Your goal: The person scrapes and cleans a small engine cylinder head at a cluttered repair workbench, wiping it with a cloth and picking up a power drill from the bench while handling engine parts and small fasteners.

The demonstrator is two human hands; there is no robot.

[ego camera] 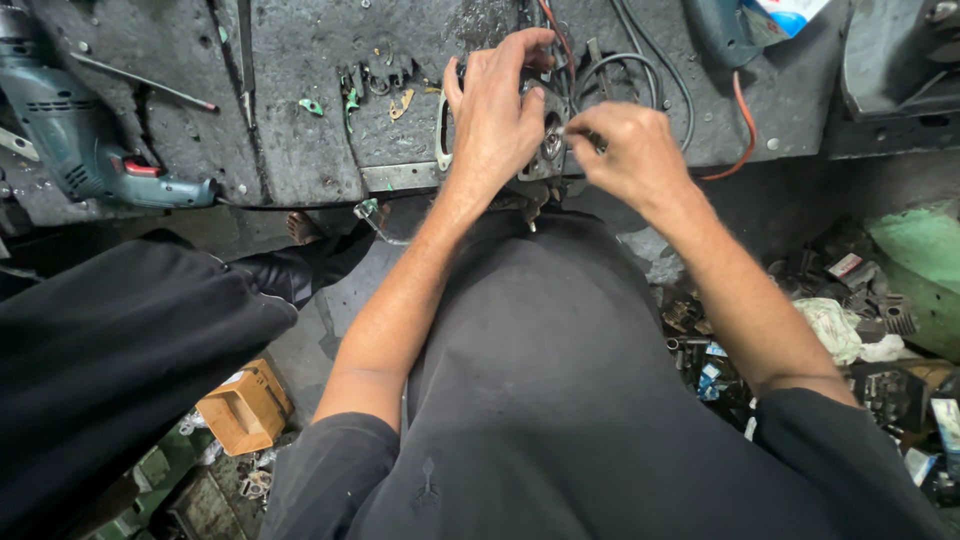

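At the front edge of a grimy dark workbench [310, 70], my left hand [493, 110] wraps over a small metal machine part [549, 146], gripping it from the left and top. My right hand [630, 150] sits just to its right, fingers pinched shut on a thin tool or wire [585, 135] pointed into the part. Most of the part is hidden under my hands. Black and orange cables [640, 65] loop behind it.
A teal electric drill [75, 135] lies on the bench at far left, another power tool [722, 28] at top right. An orange box [245, 405] and scrap parts [850, 300] litter the floor. Another person's dark-clothed leg [120, 340] is at left.
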